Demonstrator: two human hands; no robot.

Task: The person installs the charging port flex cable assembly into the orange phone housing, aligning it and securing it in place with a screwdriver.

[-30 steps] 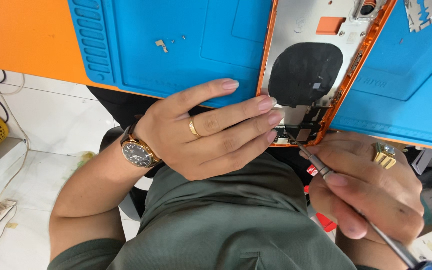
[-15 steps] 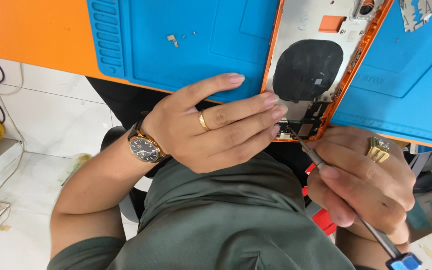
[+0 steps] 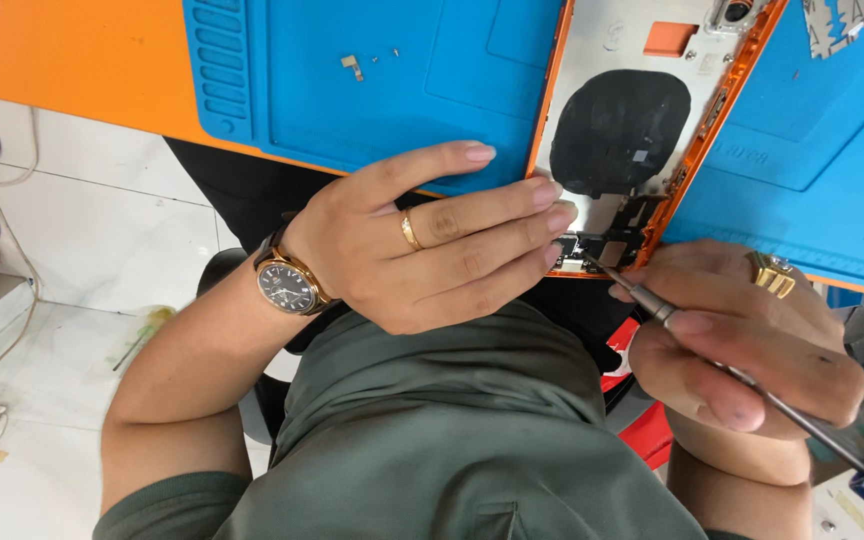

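A right hand (image 3: 752, 340) grips a slim screwdriver (image 3: 742, 375), its tip now seated at the lower edge of an opened orange phone housing (image 3: 652, 110); the left hand (image 3: 432, 240), fingers flat, keeps pinning it to the blue mat (image 3: 402, 90).

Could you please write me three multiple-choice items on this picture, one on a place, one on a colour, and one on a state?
1. Where does the screwdriver tip touch?
A. the near end of the opened phone housing
B. the yellow basket
C. the wristwatch

2. What colour is the work mat?
A. green
B. blue
C. white

3. How does the left hand stand?
A. clenched around the screwdriver
B. hanging clear of the desk
C. fingers stretched flat, tips on the housing

Answers:
1 A: the tip meets the housing's near end, by the left fingertips.
2 B: the mat under the housing is blue.
3 C: the right hand grips the screwdriver, while the left steadies the housing.
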